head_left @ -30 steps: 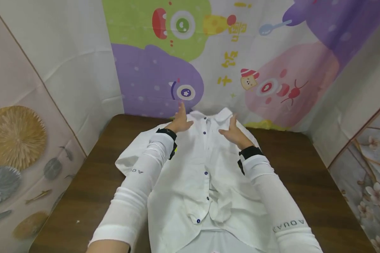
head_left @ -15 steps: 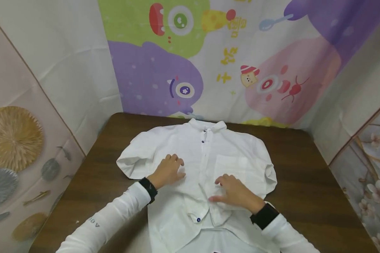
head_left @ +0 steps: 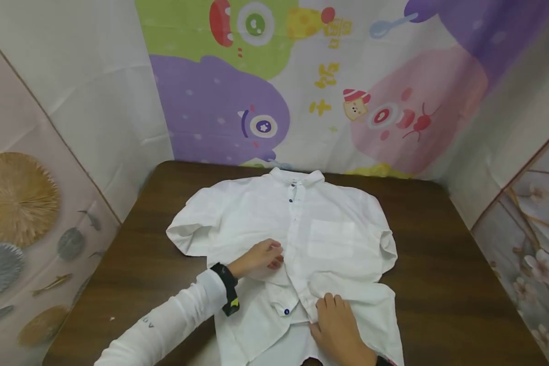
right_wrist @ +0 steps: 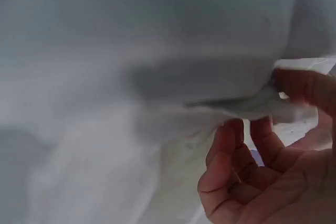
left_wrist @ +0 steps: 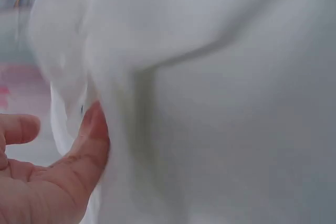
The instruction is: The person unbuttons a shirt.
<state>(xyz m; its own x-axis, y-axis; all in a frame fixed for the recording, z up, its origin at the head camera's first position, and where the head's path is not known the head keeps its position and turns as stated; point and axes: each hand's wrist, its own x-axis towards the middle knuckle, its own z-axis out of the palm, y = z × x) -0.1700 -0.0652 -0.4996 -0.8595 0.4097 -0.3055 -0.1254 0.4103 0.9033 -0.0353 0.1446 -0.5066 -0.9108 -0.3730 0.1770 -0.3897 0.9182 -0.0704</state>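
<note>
A white short-sleeved shirt [head_left: 256,213] with dark blue buttons lies front up, collar toward the back. My left hand [head_left: 258,257] rests over its front beside the button strip, fingers loosely bent. In the left wrist view, that hand's thumb and finger [left_wrist: 93,129] stand apart, one lying along the cloth. Lower down, my right hand [head_left: 340,325] pinches the front panel near its bottom edge. The right wrist view shows a fold of the shirt [right_wrist: 257,106] between thumb and fingers. Part of the hem is hidden under this hand.
The shirt lies on a dark brown wooden table [head_left: 439,264]. Behind it hangs a cloth backdrop [head_left: 320,142] with cartoon monsters. Patterned panels [head_left: 50,127] stand at the left and right.
Both hands have come back from the collar toward the lower front. The right hand has taken hold of the front panel near the hem; the left has moved in toward the button strip.
</note>
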